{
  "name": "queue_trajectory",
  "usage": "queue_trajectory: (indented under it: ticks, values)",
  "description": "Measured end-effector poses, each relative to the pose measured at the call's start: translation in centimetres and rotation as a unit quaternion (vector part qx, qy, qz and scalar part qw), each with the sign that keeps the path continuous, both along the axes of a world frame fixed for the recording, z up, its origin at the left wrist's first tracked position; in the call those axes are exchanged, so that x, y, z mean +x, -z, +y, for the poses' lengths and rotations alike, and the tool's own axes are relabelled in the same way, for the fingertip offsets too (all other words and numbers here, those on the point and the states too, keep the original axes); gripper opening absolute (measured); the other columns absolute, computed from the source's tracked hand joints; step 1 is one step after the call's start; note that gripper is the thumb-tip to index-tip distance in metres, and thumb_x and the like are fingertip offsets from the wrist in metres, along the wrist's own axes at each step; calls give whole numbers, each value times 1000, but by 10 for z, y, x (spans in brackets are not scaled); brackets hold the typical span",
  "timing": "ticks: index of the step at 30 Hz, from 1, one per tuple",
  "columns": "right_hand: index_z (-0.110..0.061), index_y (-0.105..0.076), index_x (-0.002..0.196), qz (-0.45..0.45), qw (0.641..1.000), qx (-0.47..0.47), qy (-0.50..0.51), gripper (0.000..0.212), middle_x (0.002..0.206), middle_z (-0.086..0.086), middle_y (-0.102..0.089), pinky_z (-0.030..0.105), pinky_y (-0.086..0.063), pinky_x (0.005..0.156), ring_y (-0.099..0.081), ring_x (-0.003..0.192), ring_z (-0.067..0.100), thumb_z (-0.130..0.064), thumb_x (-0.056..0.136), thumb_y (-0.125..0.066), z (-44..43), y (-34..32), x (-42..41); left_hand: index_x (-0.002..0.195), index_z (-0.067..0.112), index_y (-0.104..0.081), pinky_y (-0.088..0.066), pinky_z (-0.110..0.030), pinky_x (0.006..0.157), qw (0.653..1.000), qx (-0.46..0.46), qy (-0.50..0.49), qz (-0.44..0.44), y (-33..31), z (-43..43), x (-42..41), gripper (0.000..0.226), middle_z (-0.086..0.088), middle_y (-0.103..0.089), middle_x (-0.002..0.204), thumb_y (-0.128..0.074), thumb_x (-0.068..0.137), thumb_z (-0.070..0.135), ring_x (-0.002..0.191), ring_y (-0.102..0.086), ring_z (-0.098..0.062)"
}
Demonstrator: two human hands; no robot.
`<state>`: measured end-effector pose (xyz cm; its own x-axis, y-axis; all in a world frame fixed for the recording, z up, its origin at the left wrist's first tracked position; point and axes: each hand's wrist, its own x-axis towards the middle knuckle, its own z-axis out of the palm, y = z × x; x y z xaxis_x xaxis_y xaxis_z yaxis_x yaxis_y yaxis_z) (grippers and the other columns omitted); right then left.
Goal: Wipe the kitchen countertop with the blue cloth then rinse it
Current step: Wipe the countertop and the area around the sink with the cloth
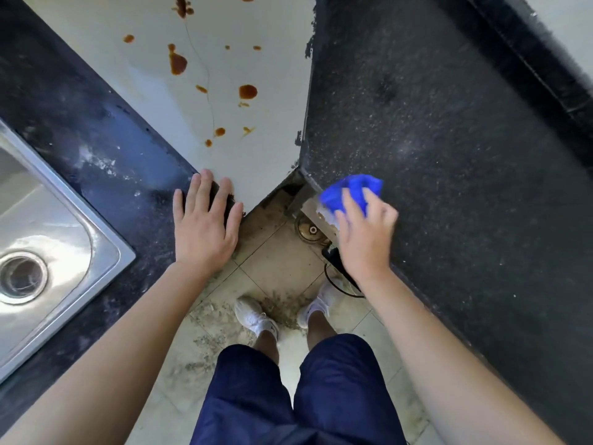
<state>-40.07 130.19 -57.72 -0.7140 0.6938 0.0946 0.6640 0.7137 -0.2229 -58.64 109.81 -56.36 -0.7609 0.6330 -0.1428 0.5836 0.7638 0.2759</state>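
The speckled black stone worktop [449, 155] fills your view from 1 to 4 o'clock. The bunched blue cloth [349, 191] sits on its near corner at 2 o'clock. Your right hand [365, 232] clutches it, fingers curled over. Your left hand [205, 226] lies flat, fingers spread, at 9 o'clock beside the steel sink [48, 220].

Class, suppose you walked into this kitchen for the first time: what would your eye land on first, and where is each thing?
The bright blue cloth stands out, held by the right hand at the near corner of the dark right-hand countertop. Brown splashes dot the white surface between the two counters. At left shines a steel sink, the left hand resting flat nearby.
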Motion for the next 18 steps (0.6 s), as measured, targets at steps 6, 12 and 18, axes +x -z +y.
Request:
queue_trajectory:
  ticks: [6,12,18]
  values:
    - [-14,-73,109,17,978,-68,-196,18,121,13,-57,44,-51,89,-49,96,36,-18,91,-69,-2,-7,-77,145,20,-46,-3,-53,122,999,39,15,3,-3,-13,-15,56,-6,-34,158,-18,105,48,150,-23,-22]
    - [-14,-67,128,37,998,-42,22,33,132,15,-52,40,-41,102,-47,114,40,-27,99,-59,76,-22,9,147,18,-45,-5,-54,122,998,45,36,2,5,-18,-17,53,-8,-32,160,-26,106,46,151,-21,-24]
    - [-15,-53,144,-8,907,-46,419,44,147,15,-40,42,-35,106,-39,120,46,-33,104,-46,73,-11,109,147,19,-40,-6,-57,120,999,33,38,7,5,-18,-14,54,-8,-27,161,-25,104,49,152,-16,-25]
